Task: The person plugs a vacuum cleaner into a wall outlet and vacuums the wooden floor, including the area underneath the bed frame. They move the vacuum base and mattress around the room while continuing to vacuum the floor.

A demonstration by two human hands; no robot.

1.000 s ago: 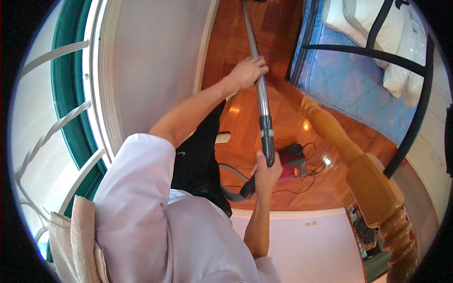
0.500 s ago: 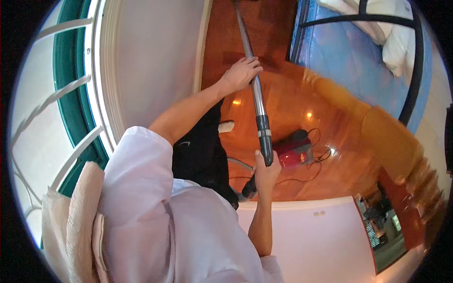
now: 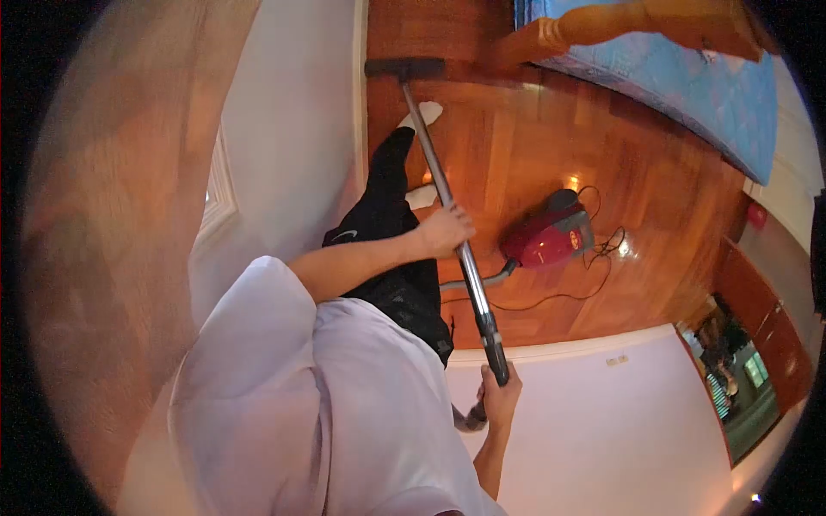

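My left hand (image 3: 443, 230) grips the silver tube of a vacuum wand (image 3: 430, 163) about halfway along. Lower down, my right hand (image 3: 499, 400) is closed on the wand's dark handle end (image 3: 492, 344). The wand runs up to a dark floor head (image 3: 404, 67), which rests on the wooden floor (image 3: 533, 146) close to the white wall. A grey hose (image 3: 482, 279) leads from the handle to a red canister vacuum (image 3: 546, 241) on the floor to the right. My feet in white socks (image 3: 424, 113) stand beside the wand.
A black cord (image 3: 594, 258) lies in loops by the canister. A bed with a blue mattress (image 3: 688, 77) and a wooden post (image 3: 619, 21) fills the top right. White walls (image 3: 602, 421) bound the floor below and on the left. A blurred wooden surface (image 3: 112, 215) is at far left.
The view has swung away from the window and the bed end. The floor head is now in sight, and both hands sit lower in view, still on the wand.
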